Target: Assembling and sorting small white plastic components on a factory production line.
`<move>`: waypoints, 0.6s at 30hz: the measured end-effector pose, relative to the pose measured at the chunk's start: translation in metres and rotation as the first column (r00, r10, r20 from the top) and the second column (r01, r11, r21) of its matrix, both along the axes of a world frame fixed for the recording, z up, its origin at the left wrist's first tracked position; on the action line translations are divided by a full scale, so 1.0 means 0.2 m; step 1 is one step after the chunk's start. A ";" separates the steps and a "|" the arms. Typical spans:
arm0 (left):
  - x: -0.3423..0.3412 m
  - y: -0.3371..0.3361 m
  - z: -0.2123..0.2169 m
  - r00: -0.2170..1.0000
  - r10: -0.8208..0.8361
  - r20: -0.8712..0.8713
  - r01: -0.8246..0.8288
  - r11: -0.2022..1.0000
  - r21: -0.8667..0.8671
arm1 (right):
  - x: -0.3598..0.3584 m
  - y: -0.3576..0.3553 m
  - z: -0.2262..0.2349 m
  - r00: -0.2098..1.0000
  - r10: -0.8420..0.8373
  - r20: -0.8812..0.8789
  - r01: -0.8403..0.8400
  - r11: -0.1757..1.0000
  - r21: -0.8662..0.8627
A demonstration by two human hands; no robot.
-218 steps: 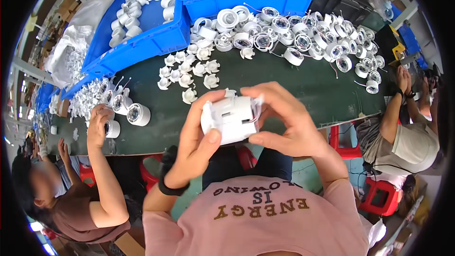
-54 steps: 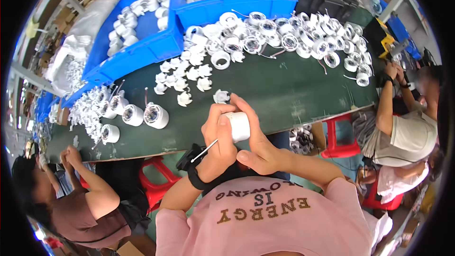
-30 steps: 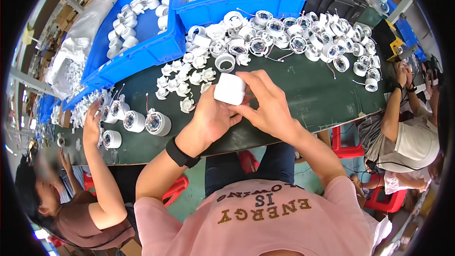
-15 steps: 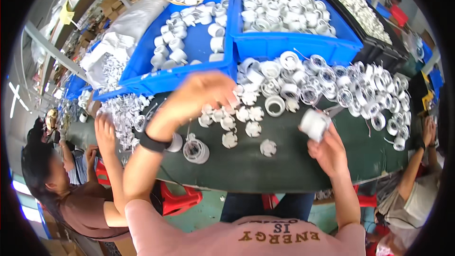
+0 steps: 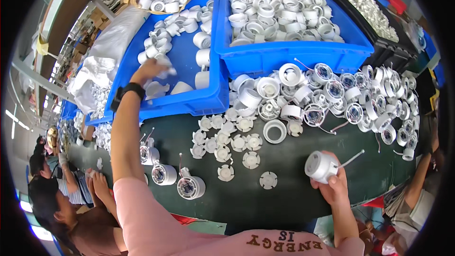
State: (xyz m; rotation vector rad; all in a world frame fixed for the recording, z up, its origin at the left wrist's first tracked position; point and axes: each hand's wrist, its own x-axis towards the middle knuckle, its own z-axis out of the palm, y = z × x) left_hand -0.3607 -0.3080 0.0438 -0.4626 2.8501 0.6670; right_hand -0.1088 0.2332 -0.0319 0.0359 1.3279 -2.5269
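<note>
Head view: a white cylindrical housing point(image 5: 320, 167) trails a cable point(image 5: 351, 159).

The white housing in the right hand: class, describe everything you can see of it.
The white housing is a short cylinder, seemingly plastic, with a thin pale cable sticking out toward the picture's upper right. It is tilted, one round end facing left. Its inside is hidden. The right hand grips it over the green tabletop.
</note>
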 end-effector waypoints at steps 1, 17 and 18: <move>0.05 0.06 0.06 0.995 0.001 -0.099 0.014 0.988 0.154 | -0.01 0.00 0.05 1.000 0.017 -0.014 -0.016 0.999 0.045; 1.73 1.58 0.15 0.981 -0.145 -0.127 0.171 0.347 0.922 | 0.36 -0.07 0.41 0.674 0.374 -0.637 0.028 0.849 0.528; 1.76 1.61 0.12 0.992 -0.089 -0.087 0.112 0.341 0.933 | 0.39 -0.07 0.39 0.653 0.371 -0.660 0.083 0.831 0.550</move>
